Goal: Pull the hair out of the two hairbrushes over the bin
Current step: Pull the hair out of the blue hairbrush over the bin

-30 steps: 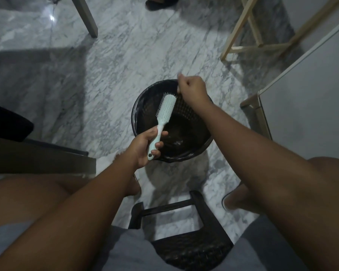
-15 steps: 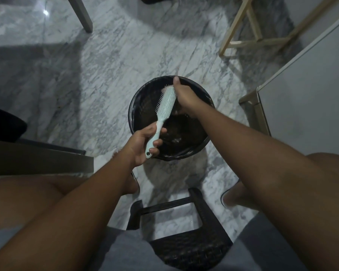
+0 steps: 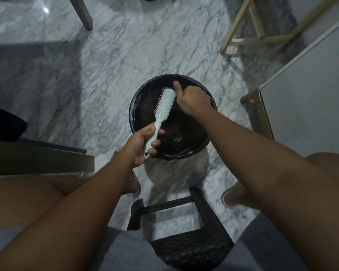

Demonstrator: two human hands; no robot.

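The brush (image 3: 164, 104) is gripped by its handle in the left hand (image 3: 140, 144) over the bin (image 3: 133, 112), while bristles are being picked at by the curled right hand (image 3: 192, 101); loosened hair should next be dropped.

The mouth of the black bin (image 3: 137, 106) lies open on its left half; the right half is taken up by the right hand (image 3: 192, 100) and the pale hairbrush (image 3: 163, 103) slanting across it, held by the left hand (image 3: 143, 142) at the near rim. Marble floor (image 3: 106, 65) stands bare left of and beyond the bin. A grey table (image 3: 305, 98) closes off the right side, a wooden frame (image 3: 249, 38) the far right, a dark stool (image 3: 186, 247) the near side, between the knees.
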